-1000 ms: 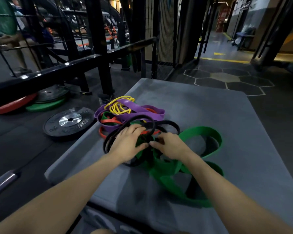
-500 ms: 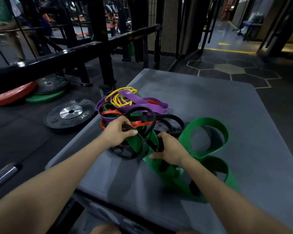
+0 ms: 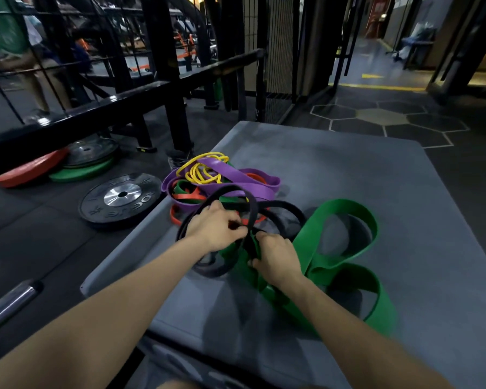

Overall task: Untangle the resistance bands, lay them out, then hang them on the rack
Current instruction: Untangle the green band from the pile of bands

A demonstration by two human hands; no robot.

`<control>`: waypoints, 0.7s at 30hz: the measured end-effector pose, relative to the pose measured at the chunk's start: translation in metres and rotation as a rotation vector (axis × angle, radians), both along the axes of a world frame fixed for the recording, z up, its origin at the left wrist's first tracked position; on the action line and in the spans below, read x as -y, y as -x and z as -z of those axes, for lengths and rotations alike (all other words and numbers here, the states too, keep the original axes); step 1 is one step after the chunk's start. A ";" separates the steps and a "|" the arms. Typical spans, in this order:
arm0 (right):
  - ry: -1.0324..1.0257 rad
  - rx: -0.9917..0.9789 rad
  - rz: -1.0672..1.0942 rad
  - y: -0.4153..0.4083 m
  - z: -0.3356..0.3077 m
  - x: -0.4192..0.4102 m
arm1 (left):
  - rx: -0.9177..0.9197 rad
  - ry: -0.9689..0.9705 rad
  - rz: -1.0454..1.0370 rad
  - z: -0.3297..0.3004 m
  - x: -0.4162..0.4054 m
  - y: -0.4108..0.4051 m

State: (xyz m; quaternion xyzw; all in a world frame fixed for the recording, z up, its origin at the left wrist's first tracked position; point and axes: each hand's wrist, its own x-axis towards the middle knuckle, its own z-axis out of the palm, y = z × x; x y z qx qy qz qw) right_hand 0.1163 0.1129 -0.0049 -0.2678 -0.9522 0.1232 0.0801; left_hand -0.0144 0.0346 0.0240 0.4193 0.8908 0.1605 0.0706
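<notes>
Left hand [image 3: 213,230] and right hand [image 3: 275,259], fingers curled, grip a looped black rubber band [image 3: 288,210] over the wide green rubber band [image 3: 345,240], whose loops extend rightward on the grey mat [image 3: 348,169].

The surface [image 3: 348,175] is plain matt grey. On it lie a wide green band [image 3: 345,256], a black band [image 3: 286,204], a purple band [image 3: 236,178], a thin yellow band [image 3: 201,174] and an orange-red band [image 3: 188,196], each one solid colour. On the dark floor [image 3: 34,237] lie a black plate [image 3: 121,196] with a silver hub, a red plate [image 3: 30,168] and a green plate [image 3: 80,171]. Farther off, the floor bears pale-lined hexagons [image 3: 382,116], one filled tan, and a yellow stripe [image 3: 376,86]. The rack [image 3: 163,66] is black.
</notes>
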 end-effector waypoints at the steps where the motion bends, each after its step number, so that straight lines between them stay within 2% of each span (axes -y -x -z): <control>1: -0.010 -0.010 0.000 0.000 0.001 0.000 | -0.030 0.049 0.012 -0.001 -0.005 -0.002; 4: -0.004 -0.051 -0.001 0.000 0.001 -0.002 | -0.005 0.111 0.044 -0.007 -0.017 -0.005; 6: 0.015 -0.088 -0.007 -0.001 0.001 -0.005 | 0.024 0.064 0.068 -0.009 -0.020 0.001; 10: 0.058 -0.199 -0.032 0.000 -0.014 -0.015 | 0.115 -0.285 0.112 -0.026 -0.013 0.020; 13: 0.107 -0.300 -0.015 0.002 -0.042 -0.026 | 0.216 -0.521 -0.049 -0.055 -0.005 0.033; 17: 0.137 -0.400 -0.068 0.005 -0.082 -0.032 | 0.278 -0.694 -0.183 -0.086 0.004 0.036; 21: 0.273 -0.460 -0.104 0.008 -0.115 -0.038 | 0.545 -0.828 -0.290 -0.097 0.016 0.038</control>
